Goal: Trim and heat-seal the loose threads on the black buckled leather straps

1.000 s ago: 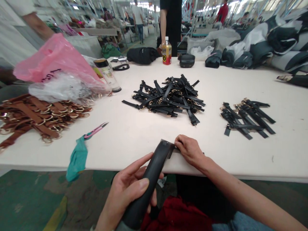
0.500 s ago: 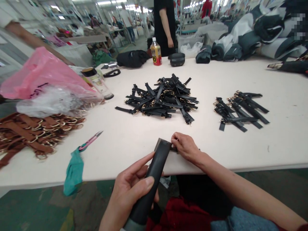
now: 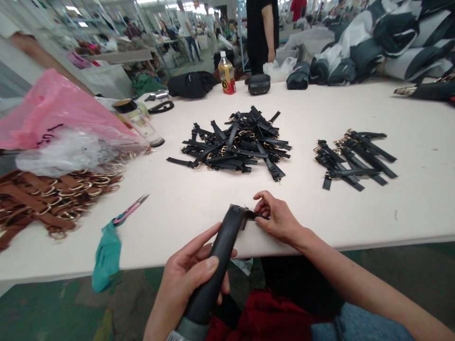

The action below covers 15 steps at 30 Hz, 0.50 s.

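My left hand (image 3: 194, 272) is wrapped round a long black handheld device (image 3: 213, 270) with a rounded body and a grey lower end; its exact kind I cannot make out. The device tilts up over the table's front edge. At its upper end, my right hand (image 3: 277, 218) pinches a thin black strap (image 3: 253, 214) between thumb and fingers. The strap's other end meets the device's head. Beyond the hands lies a heap of black buckled straps (image 3: 231, 147), and a smaller group of similar straps (image 3: 355, 158) is to the right.
At left are thread snips (image 3: 131, 210) with a teal cloth (image 3: 107, 258), brown straps with rings (image 3: 39, 199) and a pink plastic bag (image 3: 60, 113). A drink bottle (image 3: 226, 73), a black case (image 3: 258, 84) and dark rolls (image 3: 355, 61) line the back. Someone in black (image 3: 263, 33) stands behind.
My right thumb and fingers have shifted, and more of the thin strap shows beside the device's head. The device has moved slightly left. The camera view has shifted a little.
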{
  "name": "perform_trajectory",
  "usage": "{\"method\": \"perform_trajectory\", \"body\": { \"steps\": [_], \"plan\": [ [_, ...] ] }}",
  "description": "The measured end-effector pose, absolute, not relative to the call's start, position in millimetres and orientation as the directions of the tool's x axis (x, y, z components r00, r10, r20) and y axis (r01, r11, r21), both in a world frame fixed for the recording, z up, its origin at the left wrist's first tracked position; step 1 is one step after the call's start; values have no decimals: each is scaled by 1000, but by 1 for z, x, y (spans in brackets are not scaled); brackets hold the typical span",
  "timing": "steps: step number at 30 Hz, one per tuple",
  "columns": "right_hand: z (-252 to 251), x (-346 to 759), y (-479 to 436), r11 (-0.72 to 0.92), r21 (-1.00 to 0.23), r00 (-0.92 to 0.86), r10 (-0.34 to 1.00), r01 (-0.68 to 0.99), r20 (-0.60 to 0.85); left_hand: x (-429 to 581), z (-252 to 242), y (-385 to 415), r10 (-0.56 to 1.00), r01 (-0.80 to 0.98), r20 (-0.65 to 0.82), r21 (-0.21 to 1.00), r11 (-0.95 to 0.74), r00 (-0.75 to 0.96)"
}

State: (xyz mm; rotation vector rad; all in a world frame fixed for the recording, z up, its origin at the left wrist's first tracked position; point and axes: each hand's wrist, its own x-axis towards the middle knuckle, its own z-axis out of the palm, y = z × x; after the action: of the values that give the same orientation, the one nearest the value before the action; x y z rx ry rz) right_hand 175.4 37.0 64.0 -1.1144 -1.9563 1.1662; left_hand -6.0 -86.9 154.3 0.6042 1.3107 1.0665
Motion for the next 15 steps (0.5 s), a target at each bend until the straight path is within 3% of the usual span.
{"method": "perform_trajectory", "body": {
  "steps": [9, 15],
  "plan": [
    [61, 171, 40, 233, -894, -438, 898, 383, 47, -9, 149, -99, 874, -315, -473, 851, 420, -112],
    [62, 171, 36, 329, -829, -458, 883, 453, 101, -18, 138, -111, 878, -382, -473, 827, 413, -75]
  ]
}}
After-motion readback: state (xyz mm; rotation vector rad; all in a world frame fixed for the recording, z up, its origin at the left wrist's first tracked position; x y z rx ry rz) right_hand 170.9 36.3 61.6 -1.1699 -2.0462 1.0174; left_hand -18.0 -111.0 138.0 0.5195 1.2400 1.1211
